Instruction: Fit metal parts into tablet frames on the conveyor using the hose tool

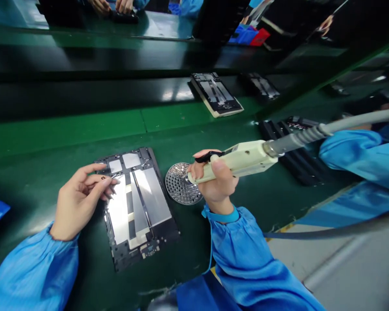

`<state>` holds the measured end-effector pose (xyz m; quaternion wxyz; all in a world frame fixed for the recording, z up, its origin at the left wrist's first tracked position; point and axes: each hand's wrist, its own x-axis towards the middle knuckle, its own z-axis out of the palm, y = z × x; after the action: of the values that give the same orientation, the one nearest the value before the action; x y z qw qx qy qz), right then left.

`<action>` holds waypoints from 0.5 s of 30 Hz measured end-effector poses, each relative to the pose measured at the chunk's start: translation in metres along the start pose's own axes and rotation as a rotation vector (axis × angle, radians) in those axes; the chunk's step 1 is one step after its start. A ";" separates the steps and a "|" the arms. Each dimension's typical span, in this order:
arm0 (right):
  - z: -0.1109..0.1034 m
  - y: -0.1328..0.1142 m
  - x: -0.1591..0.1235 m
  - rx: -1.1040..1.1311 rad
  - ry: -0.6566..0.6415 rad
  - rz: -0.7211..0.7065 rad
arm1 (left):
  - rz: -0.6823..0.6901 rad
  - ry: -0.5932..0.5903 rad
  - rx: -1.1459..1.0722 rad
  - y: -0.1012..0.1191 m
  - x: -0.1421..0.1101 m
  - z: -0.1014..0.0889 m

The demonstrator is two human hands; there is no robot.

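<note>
Head view: work at the frame's upper edge. The left hand (81, 201) is pinched together on a thin silver sliver (113, 176), touching a flat black tablet frame with silver foil panels (152, 194). The frame lies on the green tabletop (65, 142) — long axis running away from the person, far end leaning left. The right hand (215, 183) is clamped around a cream electric screwdriver (236, 160), held off the frame, its nose over a round perforated metal dish (178, 183) — grey cable (353, 125) trailing up right.
</note>
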<state>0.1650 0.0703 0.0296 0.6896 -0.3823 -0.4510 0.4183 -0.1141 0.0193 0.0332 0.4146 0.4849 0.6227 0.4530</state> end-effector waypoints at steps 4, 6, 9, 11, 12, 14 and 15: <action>-0.001 0.000 0.001 -0.008 -0.020 0.008 | -0.065 0.039 -0.037 -0.001 0.004 0.000; -0.002 0.000 0.002 -0.031 -0.027 0.011 | -0.081 0.046 -0.043 0.000 0.006 -0.001; -0.001 -0.001 0.002 -0.060 -0.021 0.014 | -0.123 0.052 -0.066 0.001 0.011 -0.004; 0.000 -0.001 0.002 -0.065 -0.031 0.018 | -0.141 0.075 -0.076 0.000 0.014 -0.006; 0.001 -0.001 0.002 -0.061 -0.036 0.024 | -0.140 0.091 -0.080 -0.001 0.016 -0.007; 0.001 -0.004 0.001 -0.044 -0.029 0.057 | -0.119 0.127 -0.074 -0.006 0.019 -0.009; 0.000 -0.006 0.001 -0.035 -0.013 0.083 | -0.098 0.148 -0.056 -0.009 0.022 -0.010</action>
<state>0.1665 0.0690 0.0350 0.6619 -0.4098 -0.4466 0.4410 -0.1295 0.0384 0.0252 0.4026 0.4073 0.6616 0.4841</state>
